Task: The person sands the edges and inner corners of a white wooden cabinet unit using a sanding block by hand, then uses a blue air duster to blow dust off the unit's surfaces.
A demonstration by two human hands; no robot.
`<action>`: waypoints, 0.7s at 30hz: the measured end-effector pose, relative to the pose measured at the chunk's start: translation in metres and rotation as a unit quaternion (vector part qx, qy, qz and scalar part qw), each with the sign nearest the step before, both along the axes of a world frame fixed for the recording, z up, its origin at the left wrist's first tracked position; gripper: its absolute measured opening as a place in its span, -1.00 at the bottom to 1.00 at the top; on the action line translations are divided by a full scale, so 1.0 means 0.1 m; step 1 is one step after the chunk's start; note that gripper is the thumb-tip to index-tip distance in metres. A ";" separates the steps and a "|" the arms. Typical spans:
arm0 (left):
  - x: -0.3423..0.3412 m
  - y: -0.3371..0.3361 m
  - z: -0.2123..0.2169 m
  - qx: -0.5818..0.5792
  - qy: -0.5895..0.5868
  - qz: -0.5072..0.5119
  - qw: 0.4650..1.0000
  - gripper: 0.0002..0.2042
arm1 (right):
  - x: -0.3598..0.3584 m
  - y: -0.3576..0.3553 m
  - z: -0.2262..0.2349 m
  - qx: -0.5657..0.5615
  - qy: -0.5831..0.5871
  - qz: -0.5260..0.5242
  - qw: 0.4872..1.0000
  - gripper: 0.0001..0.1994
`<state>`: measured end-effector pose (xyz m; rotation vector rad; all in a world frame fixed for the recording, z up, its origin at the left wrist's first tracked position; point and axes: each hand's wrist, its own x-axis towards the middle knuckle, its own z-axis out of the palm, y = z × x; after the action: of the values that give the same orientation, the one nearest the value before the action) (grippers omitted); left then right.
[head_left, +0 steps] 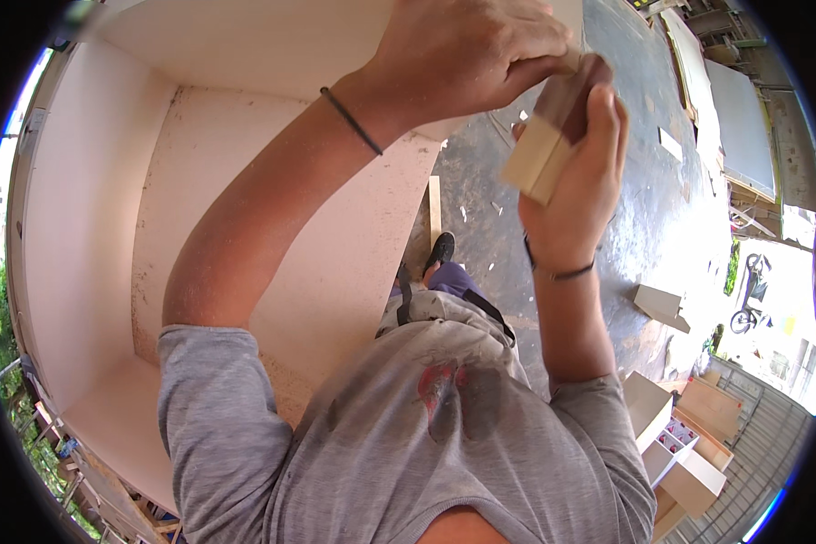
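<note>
My right hand grips a short pale wooden block, with fingers along its right side and the thumb side behind it. The block is tilted, and its upper part looks dark brown; I cannot tell whether that is shadow or a different surface. My left hand, with a thin black band at the wrist, reaches across from the left. Its fingers are curled together at the block's upper end, and what they pinch is hidden. Both hands are raised near the upper edge of a large pale box-like cabinet.
The cabinet's pale side wall rises on my left. A grey floor with scattered scraps, a wooden strip and a white offcut lies ahead and right. Boxes stand at lower right; a motorbike is farther off.
</note>
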<state>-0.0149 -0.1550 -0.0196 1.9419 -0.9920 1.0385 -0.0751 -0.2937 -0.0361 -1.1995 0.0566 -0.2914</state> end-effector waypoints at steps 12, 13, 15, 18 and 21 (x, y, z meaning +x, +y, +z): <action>0.02 0.05 -0.05 0.025 -0.014 0.018 0.999 -0.90 | 0.34 -0.30 -0.12 -0.564 -0.287 -0.069 0.771 -0.61; 0.01 0.07 -0.03 0.031 -0.002 0.017 0.999 -0.89 | 0.22 -0.20 -0.09 -0.369 -0.189 -0.036 0.909 -0.58; 0.04 0.05 -0.06 0.035 -0.038 0.019 0.998 -0.90 | -0.08 0.04 0.01 0.083 0.025 0.032 0.996 -0.49; 0.06 0.04 -0.05 0.057 -0.036 0.029 0.997 -0.91 | 0.31 -0.14 -0.02 -0.437 -0.217 -0.121 0.864 -0.63; 0.07 0.11 -0.02 0.072 -0.031 0.016 0.997 -0.92 | 0.33 -0.06 -0.02 -0.431 -0.165 -0.093 0.882 -0.73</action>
<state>-0.0077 -0.1439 -0.0216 2.0583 -1.1009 1.0756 -0.0426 -0.2996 -0.0383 -2.0169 -0.2880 -0.7368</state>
